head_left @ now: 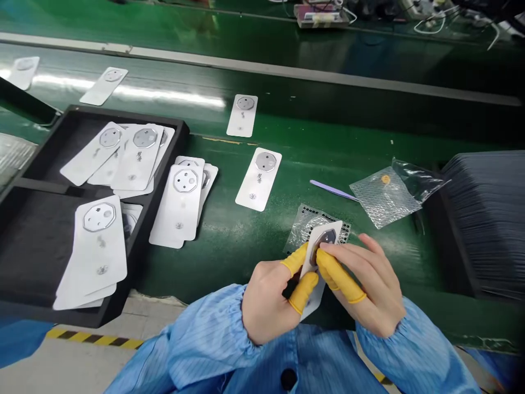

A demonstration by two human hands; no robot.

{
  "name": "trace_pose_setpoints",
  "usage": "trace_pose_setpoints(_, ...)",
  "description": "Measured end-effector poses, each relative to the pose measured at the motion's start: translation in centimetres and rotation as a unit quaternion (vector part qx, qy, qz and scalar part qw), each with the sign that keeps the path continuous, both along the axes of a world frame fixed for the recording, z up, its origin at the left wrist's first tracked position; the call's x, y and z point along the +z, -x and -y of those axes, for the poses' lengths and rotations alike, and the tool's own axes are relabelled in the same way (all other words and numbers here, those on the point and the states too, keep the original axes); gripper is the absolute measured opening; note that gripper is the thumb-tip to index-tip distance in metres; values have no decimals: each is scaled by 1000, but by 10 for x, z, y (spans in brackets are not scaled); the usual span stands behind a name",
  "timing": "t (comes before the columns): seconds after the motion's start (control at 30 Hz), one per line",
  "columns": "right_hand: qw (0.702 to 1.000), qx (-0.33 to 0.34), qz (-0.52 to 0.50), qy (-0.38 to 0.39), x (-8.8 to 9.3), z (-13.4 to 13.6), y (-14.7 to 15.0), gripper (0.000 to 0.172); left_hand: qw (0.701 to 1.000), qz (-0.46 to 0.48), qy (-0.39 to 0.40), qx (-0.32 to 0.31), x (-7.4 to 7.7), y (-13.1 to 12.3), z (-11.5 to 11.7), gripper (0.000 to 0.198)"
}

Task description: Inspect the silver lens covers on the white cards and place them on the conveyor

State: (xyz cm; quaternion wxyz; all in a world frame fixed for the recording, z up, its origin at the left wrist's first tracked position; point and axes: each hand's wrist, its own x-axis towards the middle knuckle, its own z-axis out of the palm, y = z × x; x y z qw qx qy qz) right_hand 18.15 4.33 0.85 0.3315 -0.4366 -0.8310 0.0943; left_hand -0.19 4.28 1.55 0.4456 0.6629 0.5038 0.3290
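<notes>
My left hand (275, 293) grips a white rounded panel (315, 302) by its edge, with yellow finger cots on the thumb and finger. The panel is tilted up and has a grey octagonal window near its top. My right hand (361, 276), also with yellow finger cots, has its fingertips pinched together against that window; whatever lies between them is hidden. Just behind the panel lies a clear sheet (305, 221) with rows of small black dots, partly covered by the panel and my hands. Purple tweezers (333, 190) rest a little farther back.
Similar white panels (258, 179) lie on the green bench, several of them stacked (177, 205) beside a black divided tray (184, 131) holding more. At right are a bubble-wrap bag (385, 200) and a black bin of dark stacked sheets (488, 219). A rail (262, 67) crosses behind.
</notes>
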Motion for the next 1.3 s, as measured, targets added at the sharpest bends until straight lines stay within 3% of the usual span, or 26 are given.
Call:
trace_pose_setpoints(0.13,999,18,24,-37,3,-2,1,33,999,31,22,-6,0,0,0,20)
trace_pose_setpoints(0.3,995,4,25,-93,-10,0,4,26,998,49,-9,25,-1,0,1,12)
trace_pose_setpoints(0.63,995,26,44,-89,2,-6,4,28,997,26,-76,7,3,-2,-3,10)
trace_pose_setpoints(0.83,993,17,79,-84,-1,3,12,31,991,7,-127,37,1,-4,0,13)
trace_pose_setpoints(1.0,997,26,70,-28,-10,8,22,46,997,25,-63,40,-4,-2,-2,15)
trace_pose_setpoints(1.13,998,54,-37,21,-14,-1,17,51,979,175,99,31,-3,-1,-4,9)
trace_pose_setpoints(1.23,982,-34,-181,45,-14,-5,16,50,933,302,189,47,-1,-1,-6,22)
trace_pose_setpoints(1.3,948,-105,-283,105,-14,-7,19,55,909,355,209,65,0,-1,-8,25)
